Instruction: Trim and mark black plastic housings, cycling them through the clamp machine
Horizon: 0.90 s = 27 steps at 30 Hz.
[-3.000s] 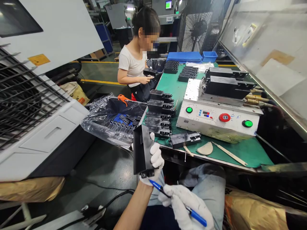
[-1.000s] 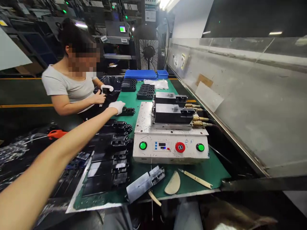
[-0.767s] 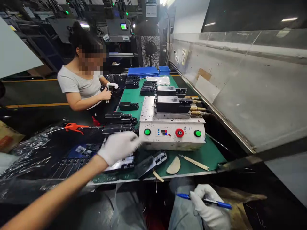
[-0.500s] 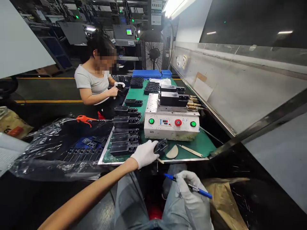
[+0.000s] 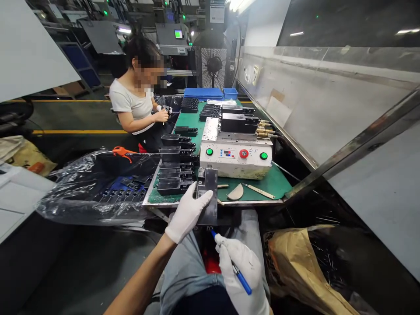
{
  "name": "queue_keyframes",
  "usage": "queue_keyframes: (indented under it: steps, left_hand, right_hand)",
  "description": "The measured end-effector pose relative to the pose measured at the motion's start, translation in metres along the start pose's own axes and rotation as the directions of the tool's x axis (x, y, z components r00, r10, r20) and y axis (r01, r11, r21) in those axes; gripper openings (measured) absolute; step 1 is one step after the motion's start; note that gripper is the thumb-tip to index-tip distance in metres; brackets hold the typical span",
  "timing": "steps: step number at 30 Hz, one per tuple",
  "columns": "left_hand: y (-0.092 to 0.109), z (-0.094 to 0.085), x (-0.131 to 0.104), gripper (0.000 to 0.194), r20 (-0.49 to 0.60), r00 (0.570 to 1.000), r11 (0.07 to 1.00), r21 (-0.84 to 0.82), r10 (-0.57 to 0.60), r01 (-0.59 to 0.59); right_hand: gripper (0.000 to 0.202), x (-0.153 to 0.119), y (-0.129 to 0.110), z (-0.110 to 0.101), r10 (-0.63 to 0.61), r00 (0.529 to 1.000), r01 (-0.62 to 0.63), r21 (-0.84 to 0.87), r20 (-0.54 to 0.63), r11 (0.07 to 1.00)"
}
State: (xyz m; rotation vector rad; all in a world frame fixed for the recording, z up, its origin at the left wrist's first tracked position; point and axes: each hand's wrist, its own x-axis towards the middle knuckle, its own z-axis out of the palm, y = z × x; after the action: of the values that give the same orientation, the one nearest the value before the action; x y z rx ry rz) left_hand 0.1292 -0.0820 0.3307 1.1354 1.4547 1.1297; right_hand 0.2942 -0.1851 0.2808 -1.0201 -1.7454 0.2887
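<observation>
The left hand [image 5: 187, 215] grips a black box [image 5: 210, 210] across the worktop [image 5: 282, 187]'s front edge; in open room nearer, the right hand [image 5: 241, 262] pinches a pen [image 5: 243, 282], perhaps touching the box.

**Workstation Surroundings**

Control box [image 5: 236, 169]: white, standing on the green tabletop [image 5: 280, 183]. Two green buttons [image 5: 209, 151] flank a display panel [image 5: 227, 153] and a red button [image 5: 243, 153]. Tabletop, far end: stacked blue sheets [image 5: 203, 93] beside a blue bin [image 5: 230, 93]. Caged fan [image 5: 214, 65]: beyond the tabletop. Orange air gun [image 5: 124, 152]: at the far side of the plastic-lined container [image 5: 90, 213]. Brown paper sack [image 5: 297, 258]: lower right, below tabletop level.
</observation>
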Motion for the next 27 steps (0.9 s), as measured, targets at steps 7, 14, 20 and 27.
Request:
queue_keyframes:
  steps: [7, 14, 20, 27]
  left_hand:
    - [0.004, 0.005, -0.008, 0.048, -0.015, 0.998, 0.997, -0.060, 0.056, -0.057]
    - [0.007, 0.005, -0.009, 0.049, -0.037, 0.999, 0.992, -0.122, 0.026, -0.030]
    - [-0.005, -0.006, -0.010, 0.056, 0.124, 0.963, 0.649, -0.718, -0.239, 0.253]
    - [-0.039, 0.003, -0.010, 0.036, 0.210, 0.964, 0.062, -0.977, 0.163, 0.203]
  right_hand:
    - [0.030, 0.008, -0.016, -0.002, -0.047, 0.998, 0.047, 0.008, 0.033, 0.999]
    - [0.030, 0.008, -0.017, 0.008, -0.069, 0.996, 0.067, 0.031, 0.048, 0.997]
    - [0.026, -0.008, -0.013, 0.004, 0.191, 0.980, -0.182, 0.134, -0.053, 0.974]
    - [0.032, -0.001, -0.026, 0.020, 0.368, 0.930, -0.338, 0.352, -0.019, 0.873]
